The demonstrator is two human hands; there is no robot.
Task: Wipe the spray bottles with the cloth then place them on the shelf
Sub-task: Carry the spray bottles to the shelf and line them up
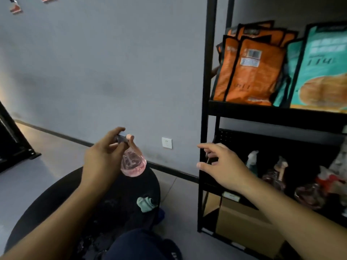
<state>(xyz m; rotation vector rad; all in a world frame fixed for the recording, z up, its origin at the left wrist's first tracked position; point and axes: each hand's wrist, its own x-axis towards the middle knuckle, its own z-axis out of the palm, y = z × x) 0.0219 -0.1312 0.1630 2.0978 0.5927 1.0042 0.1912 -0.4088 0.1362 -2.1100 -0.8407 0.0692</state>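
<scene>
My left hand (102, 156) grips the dark spray head of a small pink see-through spray bottle (133, 163) and holds it up in the air above a round black table (62, 190). A crumpled pale green cloth (146, 204) lies on the table's right side. To the right, my right hand (223, 166) hovers with fingers spread and nothing in it, in front of the black shelf (274, 113). Several spray bottles (276, 175) stand on the shelf's middle level, dim and partly hidden behind my right forearm.
Orange bags (249, 72) and teal bags (323, 68) fill the shelf's upper level. A cardboard box (247, 228) sits on the bottom level. A white wall socket (167, 142) is on the grey wall. Another black stand (13, 143) is at the far left. My knee (142, 244) is at the bottom.
</scene>
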